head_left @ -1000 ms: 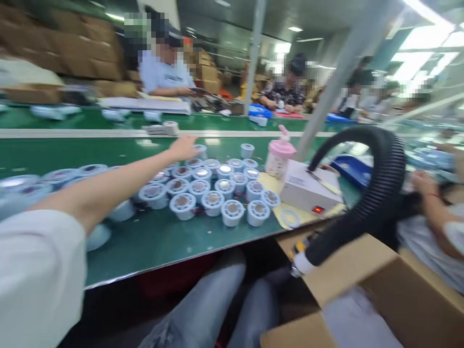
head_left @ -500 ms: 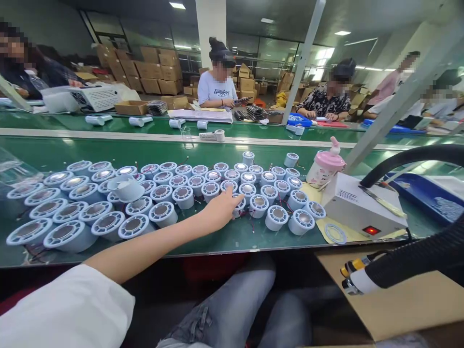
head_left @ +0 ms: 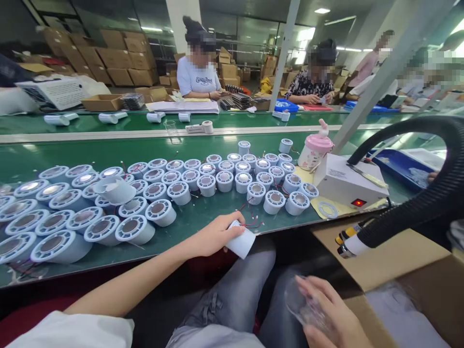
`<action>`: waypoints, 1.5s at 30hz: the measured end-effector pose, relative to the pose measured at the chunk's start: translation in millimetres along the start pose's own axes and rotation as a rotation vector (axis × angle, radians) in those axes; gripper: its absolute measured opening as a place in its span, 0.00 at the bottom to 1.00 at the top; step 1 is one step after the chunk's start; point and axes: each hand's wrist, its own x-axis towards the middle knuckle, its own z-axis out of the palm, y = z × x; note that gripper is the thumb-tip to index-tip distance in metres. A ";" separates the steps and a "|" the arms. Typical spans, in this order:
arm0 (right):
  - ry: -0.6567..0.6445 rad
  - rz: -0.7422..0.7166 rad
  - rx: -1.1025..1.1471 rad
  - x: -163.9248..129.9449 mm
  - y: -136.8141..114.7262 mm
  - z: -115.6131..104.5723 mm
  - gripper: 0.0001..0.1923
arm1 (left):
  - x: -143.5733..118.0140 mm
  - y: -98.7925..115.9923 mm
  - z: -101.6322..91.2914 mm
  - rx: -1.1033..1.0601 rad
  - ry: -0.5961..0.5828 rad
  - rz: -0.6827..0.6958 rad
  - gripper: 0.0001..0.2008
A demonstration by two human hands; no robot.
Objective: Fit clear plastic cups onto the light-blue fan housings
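Fingers of the left hand (head_left: 213, 237) are clamping a white housing (head_left: 242, 243) at the table edge (head_left: 174, 249), jutting toward three o'clock. Toward five o'clock, the right hand (head_left: 326, 314) is curling around a clear cover (head_left: 302, 304).

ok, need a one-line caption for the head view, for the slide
Left hand lifts a white round housing off the green bench; right hand holds a clear part over the lap.

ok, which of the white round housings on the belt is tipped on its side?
The white housing at the left of the cluster, resting on top of its neighbours with its open mouth facing left. The other housings sit upright, grilles up.
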 end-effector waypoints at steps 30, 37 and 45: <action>0.213 0.085 0.020 36.0 -49.0 13.1 0.12 | 0.0 14.6 81.7 -0.723 0.012 0.126 0.31; 0.276 0.263 0.333 28.8 -46.1 11.3 0.13 | 8.7 -0.1 96.5 -0.553 -0.032 0.444 0.34; 0.353 0.406 0.865 26.7 -36.0 10.2 0.14 | 8.4 16.5 85.1 -0.746 -0.300 0.297 0.35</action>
